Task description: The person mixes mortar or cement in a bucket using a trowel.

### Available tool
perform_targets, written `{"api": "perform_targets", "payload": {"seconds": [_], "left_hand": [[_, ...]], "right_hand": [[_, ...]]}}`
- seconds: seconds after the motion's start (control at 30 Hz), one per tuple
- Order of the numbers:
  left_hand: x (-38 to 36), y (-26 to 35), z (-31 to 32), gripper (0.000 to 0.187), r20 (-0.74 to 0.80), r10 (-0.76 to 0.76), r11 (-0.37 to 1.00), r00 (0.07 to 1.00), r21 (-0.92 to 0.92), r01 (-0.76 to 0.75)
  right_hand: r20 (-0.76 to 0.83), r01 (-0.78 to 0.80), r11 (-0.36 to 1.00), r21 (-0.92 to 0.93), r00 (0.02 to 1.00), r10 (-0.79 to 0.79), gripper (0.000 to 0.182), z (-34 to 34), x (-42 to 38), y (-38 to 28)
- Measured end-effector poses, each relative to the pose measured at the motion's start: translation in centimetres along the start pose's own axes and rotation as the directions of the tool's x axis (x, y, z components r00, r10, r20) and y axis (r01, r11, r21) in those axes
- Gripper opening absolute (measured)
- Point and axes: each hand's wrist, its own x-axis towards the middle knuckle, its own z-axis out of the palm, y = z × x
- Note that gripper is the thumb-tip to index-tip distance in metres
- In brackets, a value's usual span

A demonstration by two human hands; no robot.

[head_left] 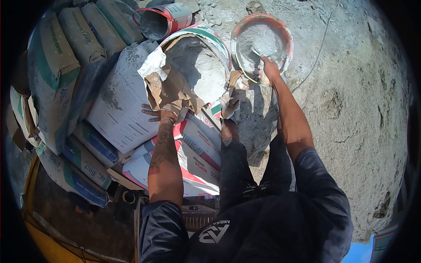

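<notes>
Ground point(351, 122), pale and gritty, fills the whole right side of my feed. Over on the left I've got stacked cement bags point(61, 65), leaning in rows, and nearer in, red-and-white mortar bags point(199, 151) lie just left of the wearer's legs. Far and central now, a torn-open sack point(169, 87), its brown paper lining crumpled outward, grey powder point(208, 72) inside. Just right of it stands a red-rimmed bucket point(263, 17) with more grey powder in it; beyond the sack, far left, a second bucket point(182, 17) lies tipped on its side, mouth towards me.

Down to the hands! The right hand point(269, 70) is at the bucket's near edge, fingers curled closed around the handle of a trowel point(257, 52), its blade reaching inside the rim. The left hand point(166, 115) lies open at the sack's near edge, fingers spread, by torn paper; whether it pinches any, I can't tell. Thinnest of all, a cable point(323, 44) snakes across the far right.
</notes>
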Motion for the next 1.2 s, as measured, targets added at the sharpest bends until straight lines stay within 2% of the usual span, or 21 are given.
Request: {"api": "perform_targets", "payload": {"seconds": [0.07,0.13,0.17,0.33,0.4,0.47,0.5,0.53,0.57,0.6,0.67,0.7,0.73,0.83,0.87,0.9,0.97,1.03,1.1,1.13,1.2], "left_hand": [[-0.3,-0.1,-0.5,0.101,0.005,0.036,0.999,0.999,-0.031,-0.036],[-0.6,-0.2,-1.0,0.103,0.005,0.058,0.996,0.998,-0.074,-0.057],[-0.8,-0.4,-1.2,0.103,0.007,0.073,0.993,0.997,-0.095,-0.072],[-1.3,-0.7,-1.4,0.108,0.018,0.107,0.985,0.994,-0.136,-0.104],[-0.7,-0.5,-1.5,0.111,0.027,0.09,0.992,0.996,-0.097,-0.087],[-1.1,-0.3,-1.2,0.115,-0.077,0.083,0.978,0.994,-0.185,-0.096],[-1.3,-0.1,-1.0,0.121,-0.219,0.048,0.944,0.975,-0.309,-0.116],[-1.3,-0.2,-0.9,0.121,-0.218,0.04,0.943,0.975,-0.313,-0.109],[-2.2,-0.6,-2.2,0.124,-0.138,0.083,0.939,0.987,-0.32,-0.124],[-2.6,-0.9,-3.0,0.127,-0.057,0.128,0.932,0.99,-0.334,-0.14],[-2.4,-1.0,-2.7,0.129,-0.066,0.153,0.901,0.986,-0.4,-0.167],[-2.7,-1.1,-3.0,0.129,-0.077,0.162,0.889,0.984,-0.422,-0.179],[-2.8,-1.1,-3.1,0.129,-0.088,0.168,0.876,0.982,-0.442,-0.19],[-3.3,-0.8,-2.6,0.126,-0.133,0.159,0.866,0.978,-0.457,-0.202],[-3.3,-0.9,-2.9,0.125,-0.165,0.161,0.866,0.973,-0.45,-0.22],[-3.8,-1.6,-4.0,0.121,-0.075,0.225,0.868,0.972,-0.438,-0.235],[-4.2,-1.7,-3.6,0.119,-0.117,0.227,0.829,0.967,-0.498,-0.255],[-3.3,-0.9,-3.1,0.117,-0.16,0.213,0.801,0.964,-0.536,-0.266],[-3.3,-0.4,-1.2,0.115,-0.346,0.135,0.863,0.929,-0.419,-0.281],[-3.7,-0.7,-0.7,0.115,-0.339,0.14,0.867,0.931,-0.412,-0.28],[-3.8,-0.8,-1.9,0.115,-0.339,0.17,0.741,0.925,-0.574,-0.347]], "right_hand": [[-0.002,-0.014,0.999,0.044,1.0,0.014,0.035,0.1,-0.4,0.1],[-0.039,-0.067,0.955,0.289,0.996,0.081,0.031,0.3,-0.6,0.9],[0.078,-0.175,0.917,0.358,0.985,0.157,0.026,0.2,-1.4,1.3],[0.274,-0.311,0.735,0.602,0.946,0.175,0.023,1.1,-3.4,4.1],[0.321,-0.312,0.874,0.372,0.927,0.194,0.024,2.3,-5.7,3.6],[0.29,-0.285,0.888,0.361,0.939,0.183,0.025,3.4,-8.6,2.9],[0.175,-0.185,0.959,0.215,0.973,0.149,0.027,3.9,-10.1,2.9],[0.064,-0.088,0.995,0.05,0.994,0.084,0.03,4.3,-11.5,3.1],[0.066,0.022,0.995,-0.102,0.998,-0.015,0.033,4.1,-12.3,4.4],[0.081,0.134,0.958,-0.254,0.99,-0.117,0.037,3.8,-12.9,5.9],[0.126,0.219,0.869,-0.445,0.975,-0.181,0.04,4.1,-15.1,7.4],[0.136,0.292,0.742,-0.603,0.955,-0.265,0.038,5.3,-17.3,6.4],[0.194,0.364,0.511,-0.778,0.914,-0.356,0.039,5.6,-17.0,7.5],[0.267,0.401,0.36,-0.842,0.891,-0.367,0.04,8.8,-16.0,8.3],[0.152,0.272,0.308,-0.912,0.92,-0.361,0.039,10.9,-14.7,8.0],[0.037,0.137,0.254,-0.957,0.931,-0.363,0.04,12.9,-13.1,7.6],[0.011,0.093,0.299,-0.95,0.964,-0.265,0.038,17.3,-8.3,6.5],[0.122,0.257,0.409,-0.876,0.937,-0.328,0.039,20.5,-2.3,8.8],[0.145,0.306,0.545,-0.781,0.937,-0.318,0.039,21.2,-0.2,12.3],[0.15,0.258,0.512,-0.82,0.959,-0.242,0.04,22.2,-5.5,7.2],[0.317,0.475,0.405,-0.782,0.861,-0.398,0.043,18.9,-3.8,11.6]]}}
